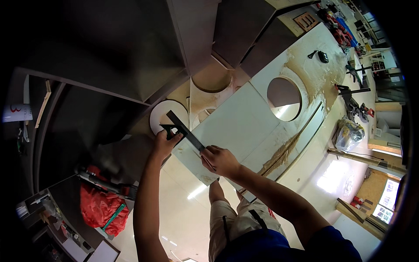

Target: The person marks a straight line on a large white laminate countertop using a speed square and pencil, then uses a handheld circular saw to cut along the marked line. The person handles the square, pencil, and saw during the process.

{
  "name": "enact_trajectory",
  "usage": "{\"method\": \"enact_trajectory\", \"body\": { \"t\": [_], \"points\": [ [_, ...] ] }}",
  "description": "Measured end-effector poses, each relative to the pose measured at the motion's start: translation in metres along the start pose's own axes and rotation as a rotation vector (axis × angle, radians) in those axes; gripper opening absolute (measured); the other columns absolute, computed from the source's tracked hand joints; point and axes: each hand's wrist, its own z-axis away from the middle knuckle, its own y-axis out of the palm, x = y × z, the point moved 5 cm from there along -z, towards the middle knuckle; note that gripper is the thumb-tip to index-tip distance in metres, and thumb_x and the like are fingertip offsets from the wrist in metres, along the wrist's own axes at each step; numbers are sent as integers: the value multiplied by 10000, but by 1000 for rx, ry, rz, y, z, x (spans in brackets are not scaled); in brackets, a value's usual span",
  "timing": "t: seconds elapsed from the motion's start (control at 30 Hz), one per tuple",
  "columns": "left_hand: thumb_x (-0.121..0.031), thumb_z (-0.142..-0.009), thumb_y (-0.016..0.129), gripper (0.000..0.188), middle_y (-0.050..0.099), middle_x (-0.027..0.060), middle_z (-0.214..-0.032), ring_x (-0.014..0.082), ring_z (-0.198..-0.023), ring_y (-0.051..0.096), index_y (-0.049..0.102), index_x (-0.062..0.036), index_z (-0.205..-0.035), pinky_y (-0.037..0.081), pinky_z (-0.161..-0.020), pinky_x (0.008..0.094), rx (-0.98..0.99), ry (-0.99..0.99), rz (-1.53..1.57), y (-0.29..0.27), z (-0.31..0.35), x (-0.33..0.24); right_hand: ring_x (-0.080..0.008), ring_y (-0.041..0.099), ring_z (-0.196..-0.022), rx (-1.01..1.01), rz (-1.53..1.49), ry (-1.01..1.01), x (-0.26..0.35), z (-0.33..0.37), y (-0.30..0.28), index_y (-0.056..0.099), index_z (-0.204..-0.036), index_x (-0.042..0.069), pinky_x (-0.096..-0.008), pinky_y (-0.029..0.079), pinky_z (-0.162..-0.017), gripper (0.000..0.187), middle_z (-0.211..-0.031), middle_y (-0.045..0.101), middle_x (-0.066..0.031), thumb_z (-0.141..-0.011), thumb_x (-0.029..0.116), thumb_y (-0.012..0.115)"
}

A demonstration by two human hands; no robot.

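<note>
A combination square (pixel 187 131) with a dark steel blade is held slantwise over the near corner of a white board (pixel 240 126). My left hand (pixel 165 144) is closed around its dark head, close to the middle of the blade. The blade's lower right end is in my right hand (pixel 222 160), fingers curled over it. A thin reddish strip shows under those fingers, and I cannot make out what it is. Whether the blade touches the board cannot be told. Beyond it a round white disc (pixel 163 111) lies by the dark cabinet.
Further along the bench a large round hole (pixel 284 99) is cut in a dusty panel. Sawdust (pixel 279 155) and a small black object (pixel 323 56) lie there. Dark cabinet panels (pixel 122 48) stand at left, above a red plastic bag (pixel 98 209). Clamps (pixel 353 94) are at right.
</note>
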Motion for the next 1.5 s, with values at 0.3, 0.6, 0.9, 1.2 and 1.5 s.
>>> {"method": "enact_trajectory", "body": {
  "t": [0.3, 0.6, 0.9, 1.2, 1.5],
  "points": [
    [-342, -900, 839, 435, 586, 13, -689, 81, -651, 504, 578, -15, -780, 435, -558, 299, -10, 50, 26, 1, 3, -3, -274, 662, -716, 24, 24, -50, -2, -40, 20, 541, -888, 51, -389, 558, -586, 139, -786, 611, -85, -879, 108, 667],
    [-326, -887, 846, 423, 589, 14, -685, 83, -640, 502, 582, -16, -772, 430, -559, 305, -18, 108, -56, 1, 2, -10, -289, 679, -767, 82, 23, 21, -5, -55, 23, 553, -917, 53, -404, 568, -619, 146, -848, 645, -97, -850, 122, 662],
    [-382, -874, 856, 462, 591, 15, -696, 101, -648, 506, 576, -26, -783, 437, -582, 303, -18, 70, -42, 1, 1, -5, -283, 670, -801, 416, 13, 150, 18, 113, -21, 585, -936, 43, -393, 584, -637, 232, -847, 631, -94, -814, 170, 735],
    [-293, -894, 826, 379, 591, 26, -741, 118, -665, 524, 590, 0, -848, 441, -598, 339, -18, 63, -120, -13, 4, 2, -305, 697, -744, 414, -304, 247, 85, 239, -82, 630, -1020, 57, -423, 579, -619, 190, -877, 656, -106, -862, 123, 714],
    [-383, -1036, 644, 309, 689, 7, -1051, 144, -852, 619, 642, -139, -1225, 511, -821, 305, -377, -246, 833, -115, 114, -17, -227, 726, -899, -23, -598, 904, 50, 294, -173, 663, -1238, 23, -369, 604, -764, 272, -1060, 739, -122, -1014, 167, 611]
  ]
}}
